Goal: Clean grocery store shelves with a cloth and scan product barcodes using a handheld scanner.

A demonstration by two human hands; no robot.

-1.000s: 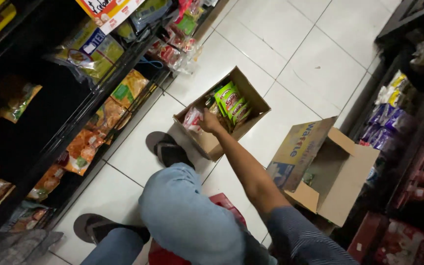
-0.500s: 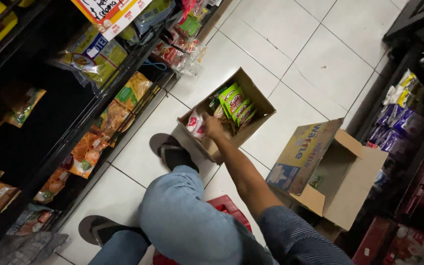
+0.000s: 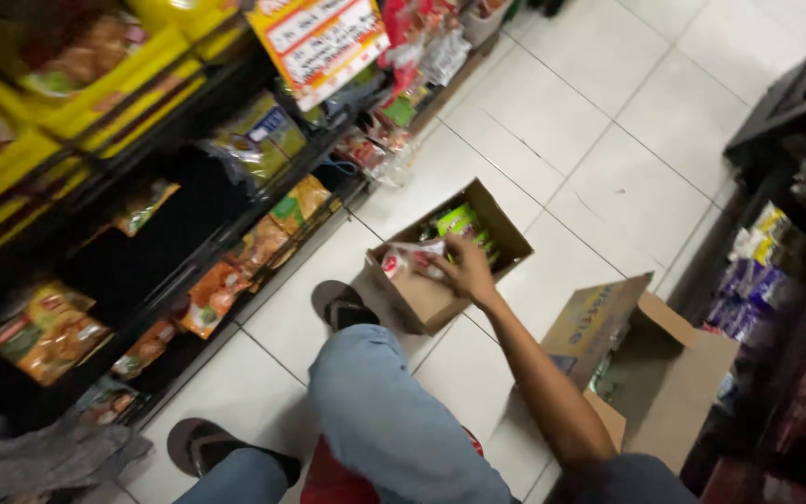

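Over tiled floor (image 3: 608, 121), right hand (image 3: 464, 271) half-hides blurred packet (image 3: 412, 259).

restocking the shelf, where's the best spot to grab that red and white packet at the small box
Probably its near long edge, from above: the red and white packet lies flat across the open cardboard box's rim, and the right hand already reaches it from the right. The grip itself is blurred.

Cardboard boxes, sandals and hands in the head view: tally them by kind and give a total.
Cardboard boxes: 2, the small box under the right hand and the large box.
Sandals: 2, and.
Hands: 1, holding a white-and-red packet.
Total: 5
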